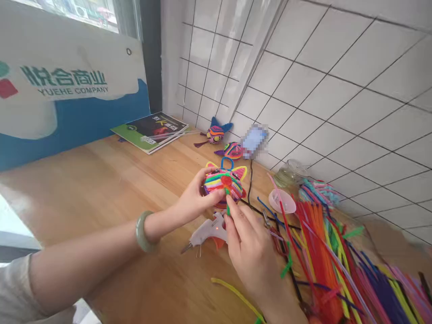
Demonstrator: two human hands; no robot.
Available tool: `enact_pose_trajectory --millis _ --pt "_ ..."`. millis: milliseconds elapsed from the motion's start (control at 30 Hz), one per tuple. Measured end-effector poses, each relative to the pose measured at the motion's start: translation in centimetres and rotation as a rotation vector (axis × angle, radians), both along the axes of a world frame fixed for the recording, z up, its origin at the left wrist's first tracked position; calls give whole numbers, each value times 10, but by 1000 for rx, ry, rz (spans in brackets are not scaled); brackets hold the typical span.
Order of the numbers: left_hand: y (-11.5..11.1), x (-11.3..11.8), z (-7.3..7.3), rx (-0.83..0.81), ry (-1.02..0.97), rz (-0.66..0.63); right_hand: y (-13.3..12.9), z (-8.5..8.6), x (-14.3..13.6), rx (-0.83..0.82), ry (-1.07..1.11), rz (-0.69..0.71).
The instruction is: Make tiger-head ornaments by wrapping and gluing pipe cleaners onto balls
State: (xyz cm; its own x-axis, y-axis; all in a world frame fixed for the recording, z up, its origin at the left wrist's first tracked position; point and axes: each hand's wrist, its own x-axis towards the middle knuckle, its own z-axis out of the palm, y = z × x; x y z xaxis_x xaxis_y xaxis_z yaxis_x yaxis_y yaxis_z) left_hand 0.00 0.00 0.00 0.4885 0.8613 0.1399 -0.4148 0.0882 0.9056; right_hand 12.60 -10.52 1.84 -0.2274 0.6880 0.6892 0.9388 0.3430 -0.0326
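A striped, multicoloured pipe-cleaner animal head (218, 181) with pink, yellow-edged ears and a blue loop on top is held above the table. My left hand (200, 193) is closed around its left side, thumb across the front. In my right hand (248, 236) a short green pipe cleaner (228, 208) is pinched, its upper end at the head's front below a red patch. Just beneath the hands lies a white hot glue gun (209, 231) with a small red light, partly hidden by my right hand. A yellow pipe cleaner (236, 292) lies nearer to me.
Bundles of coloured pipe cleaners (317, 252) cover the right side. Behind them stand a pink bowl (282, 201) and a glass jar (290, 173). Two finished-looking ornaments (216, 134), a phone (254, 140) and a book (145, 135) lie along the back, before a tiled wall (320, 90).
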Motion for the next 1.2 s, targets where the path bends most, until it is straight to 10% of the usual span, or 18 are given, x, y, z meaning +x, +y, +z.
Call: enact_pose_trajectory --millis 667,1200 --pt "-1 -5 6 -50 57 20 2 6 11 -3 -173 18" --pt "1 -8 6 -180 -17 -210 3 11 17 5 -171 -4"
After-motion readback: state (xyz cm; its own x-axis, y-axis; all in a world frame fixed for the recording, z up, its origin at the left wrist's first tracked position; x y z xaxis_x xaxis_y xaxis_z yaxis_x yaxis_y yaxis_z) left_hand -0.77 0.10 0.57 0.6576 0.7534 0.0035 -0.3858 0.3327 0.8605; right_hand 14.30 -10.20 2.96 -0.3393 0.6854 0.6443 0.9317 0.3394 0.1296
